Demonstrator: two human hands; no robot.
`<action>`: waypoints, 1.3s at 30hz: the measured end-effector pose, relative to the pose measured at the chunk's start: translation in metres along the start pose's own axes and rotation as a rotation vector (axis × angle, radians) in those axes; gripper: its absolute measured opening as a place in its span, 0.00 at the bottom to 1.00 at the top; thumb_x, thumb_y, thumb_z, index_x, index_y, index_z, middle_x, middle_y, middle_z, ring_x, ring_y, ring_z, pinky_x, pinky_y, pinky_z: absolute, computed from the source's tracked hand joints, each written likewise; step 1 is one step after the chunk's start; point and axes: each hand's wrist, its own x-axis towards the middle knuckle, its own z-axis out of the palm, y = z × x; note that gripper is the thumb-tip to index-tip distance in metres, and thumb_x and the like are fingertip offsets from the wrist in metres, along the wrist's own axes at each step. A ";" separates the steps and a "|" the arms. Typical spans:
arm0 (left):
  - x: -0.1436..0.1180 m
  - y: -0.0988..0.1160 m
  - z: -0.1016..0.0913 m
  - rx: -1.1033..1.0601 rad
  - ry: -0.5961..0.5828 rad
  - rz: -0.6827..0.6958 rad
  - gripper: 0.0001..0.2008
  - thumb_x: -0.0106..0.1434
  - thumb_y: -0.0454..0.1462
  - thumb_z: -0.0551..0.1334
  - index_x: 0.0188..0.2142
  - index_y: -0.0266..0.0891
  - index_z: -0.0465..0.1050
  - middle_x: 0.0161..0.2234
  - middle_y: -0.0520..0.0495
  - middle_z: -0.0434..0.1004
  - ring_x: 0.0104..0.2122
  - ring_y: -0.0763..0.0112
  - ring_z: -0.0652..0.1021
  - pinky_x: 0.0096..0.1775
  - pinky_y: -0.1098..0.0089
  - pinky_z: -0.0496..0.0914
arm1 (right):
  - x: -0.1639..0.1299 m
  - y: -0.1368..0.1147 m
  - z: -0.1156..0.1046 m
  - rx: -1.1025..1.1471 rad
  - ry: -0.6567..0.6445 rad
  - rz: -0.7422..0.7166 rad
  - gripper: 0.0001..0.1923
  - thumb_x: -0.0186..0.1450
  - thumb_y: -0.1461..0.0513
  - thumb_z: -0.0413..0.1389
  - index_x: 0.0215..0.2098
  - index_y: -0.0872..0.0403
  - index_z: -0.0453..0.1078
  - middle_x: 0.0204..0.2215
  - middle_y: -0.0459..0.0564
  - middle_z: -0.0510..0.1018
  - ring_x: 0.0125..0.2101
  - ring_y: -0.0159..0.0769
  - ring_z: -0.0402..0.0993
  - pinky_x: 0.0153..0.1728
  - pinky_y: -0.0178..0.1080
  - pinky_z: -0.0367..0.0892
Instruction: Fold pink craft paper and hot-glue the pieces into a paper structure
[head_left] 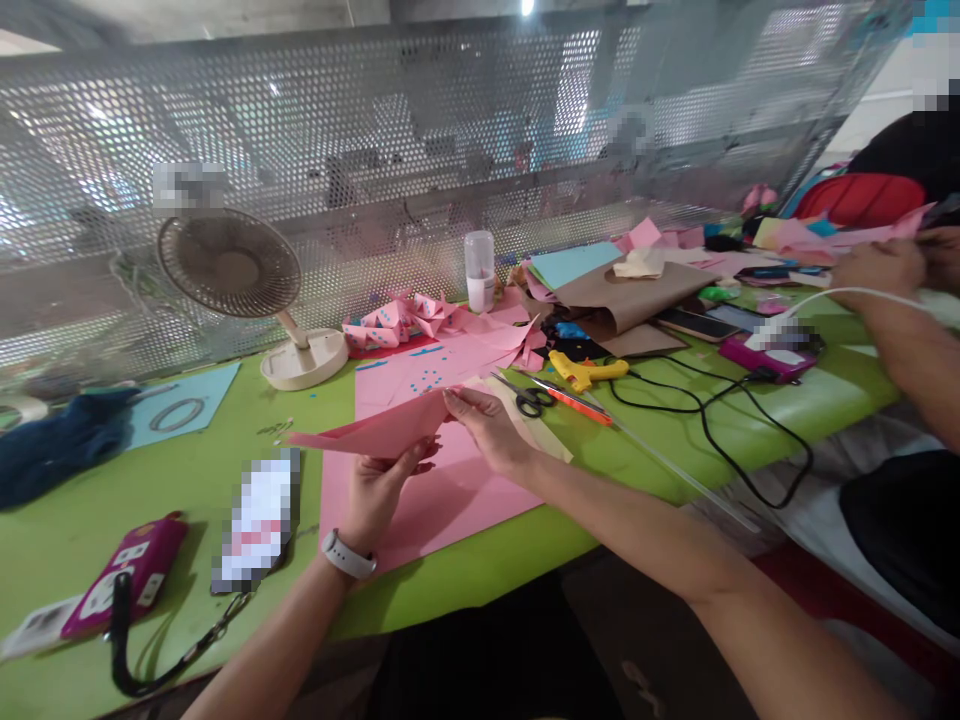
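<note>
We are holding a folded pink paper piece [375,432] up in the air, just above the large pink sheet [420,500] that is lying flat on the green table [90,540]. That sheet is our landmark.

Our left hand [379,495], with a white watch [347,555] on its wrist, is hovering over the near edge of the sheet, its fingers pinched together on the lower edge of the folded piece. Our right hand [487,428] is gripping the right end of the same piece, thumb and fingers closed on the crease. Since both grips are sitting at one end, we judge that the long pointed tip, which is sticking out to the left unsupported, could droop or twist, and the fold could slide out of line if either pinch is easing off.

To the left of the sheet a magenta case with a black strap [124,585] is lying. Just right of the sheet's far corner, scissors [529,398] and an orange pen [574,402] are resting, and beyond them a yellow glue gun [581,371] with its black cable [720,440]; a careless elbow sweep could be snagging that cable and dragging the gun.

Behind the sheet, pink scraps [405,320] are piling up, and a desk fan [240,275] is standing far left of it; if it is blowing, we think loose paper could be lifting. Far right, another person's hand [877,265] is working apart from ours.
</note>
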 end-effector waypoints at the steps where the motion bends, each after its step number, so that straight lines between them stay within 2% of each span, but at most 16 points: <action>1: 0.000 0.000 0.000 0.002 -0.002 -0.005 0.19 0.50 0.46 0.73 0.36 0.35 0.80 0.37 0.38 0.83 0.37 0.55 0.83 0.35 0.63 0.79 | 0.001 0.002 -0.002 0.007 0.000 -0.004 0.15 0.57 0.49 0.63 0.32 0.52 0.78 0.29 0.45 0.75 0.32 0.31 0.66 0.39 0.37 0.62; 5: 0.000 0.000 0.000 0.010 -0.007 -0.019 0.19 0.50 0.46 0.73 0.37 0.34 0.80 0.36 0.38 0.83 0.37 0.54 0.83 0.36 0.62 0.79 | 0.002 0.007 -0.006 0.023 -0.010 0.003 0.15 0.58 0.50 0.63 0.38 0.50 0.79 0.34 0.46 0.78 0.36 0.33 0.69 0.42 0.38 0.63; 10: 0.000 -0.001 -0.002 0.003 -0.023 -0.027 0.18 0.51 0.46 0.73 0.37 0.35 0.81 0.36 0.39 0.83 0.38 0.55 0.83 0.36 0.63 0.79 | 0.005 0.007 -0.007 0.082 -0.006 0.007 0.14 0.57 0.51 0.64 0.38 0.49 0.79 0.35 0.46 0.80 0.36 0.32 0.72 0.42 0.38 0.65; 12: 0.001 -0.002 -0.003 0.003 -0.032 -0.031 0.18 0.52 0.45 0.72 0.37 0.35 0.81 0.36 0.39 0.83 0.38 0.56 0.83 0.36 0.64 0.79 | 0.010 0.002 -0.010 0.114 0.057 -0.012 0.16 0.56 0.50 0.65 0.38 0.49 0.79 0.35 0.46 0.81 0.35 0.32 0.73 0.41 0.37 0.65; 15: 0.002 -0.005 -0.006 -0.009 -0.033 -0.043 0.17 0.53 0.45 0.72 0.37 0.34 0.81 0.36 0.38 0.83 0.38 0.58 0.83 0.36 0.66 0.79 | 0.018 -0.008 -0.018 0.163 0.225 -0.047 0.19 0.53 0.47 0.65 0.35 0.50 0.78 0.31 0.46 0.80 0.32 0.31 0.73 0.37 0.36 0.65; 17: 0.004 -0.006 -0.007 -0.022 -0.028 -0.055 0.17 0.54 0.45 0.71 0.37 0.34 0.81 0.37 0.38 0.83 0.38 0.58 0.83 0.36 0.67 0.78 | 0.018 -0.012 -0.021 0.148 0.277 -0.007 0.21 0.52 0.45 0.65 0.33 0.51 0.77 0.27 0.45 0.79 0.29 0.30 0.73 0.33 0.35 0.65; 18: 0.004 -0.007 -0.007 -0.028 -0.024 -0.064 0.16 0.54 0.45 0.71 0.36 0.34 0.81 0.37 0.38 0.83 0.38 0.58 0.83 0.36 0.67 0.78 | 0.017 -0.012 -0.021 0.114 0.252 0.044 0.22 0.52 0.44 0.65 0.32 0.52 0.76 0.27 0.45 0.78 0.28 0.30 0.73 0.32 0.34 0.64; 21: 0.005 -0.008 -0.008 -0.057 -0.020 -0.086 0.16 0.53 0.45 0.72 0.35 0.34 0.81 0.34 0.39 0.84 0.38 0.57 0.83 0.35 0.67 0.78 | 0.007 -0.008 -0.015 -0.083 0.039 0.222 0.21 0.52 0.45 0.65 0.28 0.54 0.74 0.24 0.45 0.77 0.25 0.30 0.71 0.29 0.35 0.62; 24: 0.005 -0.008 -0.008 -0.086 -0.055 -0.098 0.17 0.52 0.45 0.73 0.36 0.36 0.81 0.35 0.39 0.84 0.39 0.57 0.83 0.35 0.67 0.78 | -0.001 -0.001 -0.006 -0.228 -0.066 0.244 0.19 0.50 0.48 0.68 0.23 0.54 0.73 0.20 0.44 0.74 0.23 0.29 0.67 0.28 0.36 0.61; 27: 0.005 -0.009 -0.007 -0.088 -0.079 -0.108 0.18 0.52 0.46 0.72 0.38 0.36 0.81 0.38 0.38 0.83 0.40 0.57 0.83 0.36 0.66 0.78 | -0.004 0.002 -0.002 -0.246 -0.051 0.197 0.18 0.51 0.48 0.67 0.21 0.54 0.72 0.19 0.44 0.73 0.23 0.29 0.65 0.29 0.37 0.60; 34: 0.004 -0.008 -0.009 -0.078 -0.126 -0.122 0.21 0.54 0.48 0.70 0.42 0.36 0.80 0.41 0.37 0.82 0.41 0.56 0.82 0.38 0.65 0.78 | -0.002 0.005 -0.006 -0.251 -0.031 0.204 0.18 0.51 0.49 0.67 0.20 0.54 0.73 0.19 0.44 0.72 0.22 0.29 0.64 0.28 0.37 0.60; 39: 0.003 -0.003 -0.011 -0.044 -0.148 -0.158 0.20 0.52 0.47 0.71 0.38 0.35 0.81 0.35 0.37 0.83 0.36 0.56 0.83 0.34 0.67 0.78 | -0.001 0.005 -0.008 -0.244 0.030 0.182 0.18 0.50 0.49 0.68 0.19 0.53 0.71 0.17 0.43 0.70 0.21 0.29 0.62 0.27 0.37 0.58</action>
